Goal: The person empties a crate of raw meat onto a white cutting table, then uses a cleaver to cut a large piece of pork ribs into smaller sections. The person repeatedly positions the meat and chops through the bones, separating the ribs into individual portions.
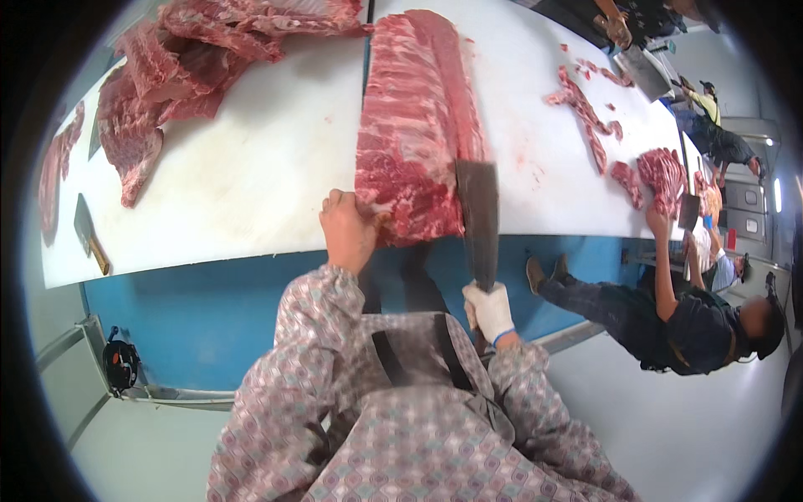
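Observation:
A long slab of pork ribs (pixel 407 125) lies lengthwise in front of me on the white tabletop (pixel 276 184). My bare left hand (pixel 350 233) grips its near left corner, thumb against the meat and part of the fingers hidden. In a white glove, my right hand (pixel 489 311) is closed around the handle of a wide, dark-bladed cleaver (pixel 478 209). The blade points away from me along the slab's near right edge; whether it cuts into the meat, I cannot tell.
Large cuts of meat (pixel 180 71) lie at the far left, with another knife (pixel 88 230) near the left front edge. Meat strips (pixel 581 113) are scattered to the right. A co-worker (pixel 694 326) stands on the right, touching a smaller rib piece (pixel 661 180); other people work beyond.

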Available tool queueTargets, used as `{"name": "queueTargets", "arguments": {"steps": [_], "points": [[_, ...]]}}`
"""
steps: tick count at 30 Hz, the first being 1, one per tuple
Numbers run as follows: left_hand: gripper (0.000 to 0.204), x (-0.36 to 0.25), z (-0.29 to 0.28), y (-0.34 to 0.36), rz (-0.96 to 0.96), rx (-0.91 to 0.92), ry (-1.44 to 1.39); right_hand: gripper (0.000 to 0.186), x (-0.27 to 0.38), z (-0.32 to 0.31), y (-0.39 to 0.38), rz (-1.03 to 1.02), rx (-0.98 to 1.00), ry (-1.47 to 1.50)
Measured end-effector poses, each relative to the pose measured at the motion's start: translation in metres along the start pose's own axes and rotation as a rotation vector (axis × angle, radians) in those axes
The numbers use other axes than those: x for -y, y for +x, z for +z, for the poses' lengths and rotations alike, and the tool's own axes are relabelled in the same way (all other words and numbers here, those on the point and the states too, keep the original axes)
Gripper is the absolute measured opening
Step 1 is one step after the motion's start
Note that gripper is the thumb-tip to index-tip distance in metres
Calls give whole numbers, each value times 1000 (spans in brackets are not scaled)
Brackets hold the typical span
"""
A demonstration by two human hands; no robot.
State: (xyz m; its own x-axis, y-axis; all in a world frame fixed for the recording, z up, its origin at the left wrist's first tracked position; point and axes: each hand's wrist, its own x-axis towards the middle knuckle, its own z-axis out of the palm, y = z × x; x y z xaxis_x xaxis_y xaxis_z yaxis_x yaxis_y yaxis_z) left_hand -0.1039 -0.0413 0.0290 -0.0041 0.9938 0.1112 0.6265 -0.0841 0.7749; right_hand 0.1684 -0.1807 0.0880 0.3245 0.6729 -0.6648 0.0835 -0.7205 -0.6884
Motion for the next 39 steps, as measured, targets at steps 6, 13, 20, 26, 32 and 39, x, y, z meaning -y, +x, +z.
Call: {"name": "queueTargets", "arguments": {"steps": [6,13,20,26,32,39], "points": [[48,-2,8,11,-95,74,144,25,97,-42,-26,-121,-5,110],[50,2,3,10,-97,117,156,16,297,-160,-87,-1156,-403,-216],[48,3,3,8,-55,48,82,16,143,-60,9,-689,-346,-276],[49,-7,-7,17,-196,106,-6,16,-25,-15,-23,66,12,45],[48,-5,-12,23,-289,205,-90,18,122,-63,-42,-311,-119,-2],[50,8,-9,21,-291,210,-130,19,307,-181,-79,-1265,-506,-96]]}}
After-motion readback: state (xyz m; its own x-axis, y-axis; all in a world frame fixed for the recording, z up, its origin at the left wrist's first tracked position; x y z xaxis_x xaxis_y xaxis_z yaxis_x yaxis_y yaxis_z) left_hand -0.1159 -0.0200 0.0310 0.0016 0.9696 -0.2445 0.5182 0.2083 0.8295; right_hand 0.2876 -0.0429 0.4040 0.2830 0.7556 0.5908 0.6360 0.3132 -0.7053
